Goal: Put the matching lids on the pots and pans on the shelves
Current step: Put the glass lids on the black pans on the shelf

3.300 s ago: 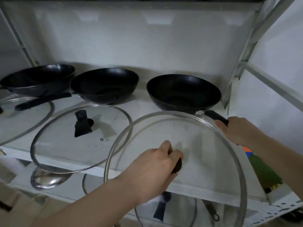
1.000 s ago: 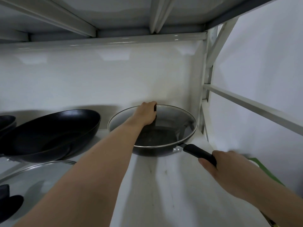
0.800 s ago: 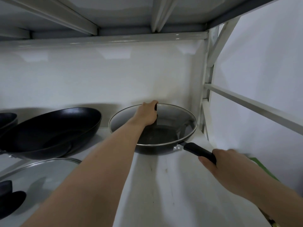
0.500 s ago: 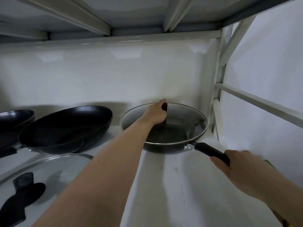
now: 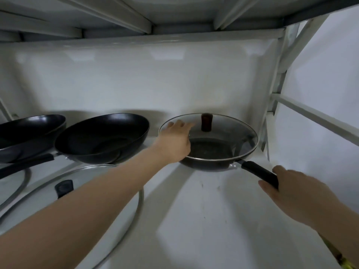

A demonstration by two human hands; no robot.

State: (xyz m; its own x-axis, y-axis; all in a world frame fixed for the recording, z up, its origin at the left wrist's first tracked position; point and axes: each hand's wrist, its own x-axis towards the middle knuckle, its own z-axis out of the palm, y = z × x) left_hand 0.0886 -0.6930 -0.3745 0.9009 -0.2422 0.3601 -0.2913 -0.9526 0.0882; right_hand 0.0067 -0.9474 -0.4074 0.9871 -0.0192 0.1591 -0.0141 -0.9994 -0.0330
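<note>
A glass lid (image 5: 229, 133) with a dark knob (image 5: 206, 123) lies on the right black pan (image 5: 206, 164) at the back right of the white shelf (image 5: 194, 220). My left hand (image 5: 174, 140) is off the knob and hovers over the lid's left edge with relaxed fingers, holding nothing. My right hand (image 5: 295, 195) grips the end of that pan's black handle (image 5: 258, 173). Two more black pans, the middle pan (image 5: 101, 136) and the left pan (image 5: 29, 133), stand uncovered. A second glass lid (image 5: 77, 183) lies flat in front of them, partly hidden by my left forearm.
Part of a third lid's rim (image 5: 21, 185) shows at the far left. The upper shelf's underside (image 5: 174, 14) hangs close overhead. A metal upright and cross rail (image 5: 310, 115) close off the right side. Bare shelf lies between the lid and my right hand.
My left hand carried the lid onto the right pan, then let go of the knob and drew back to the left. My right hand kept hold of the pan handle.
</note>
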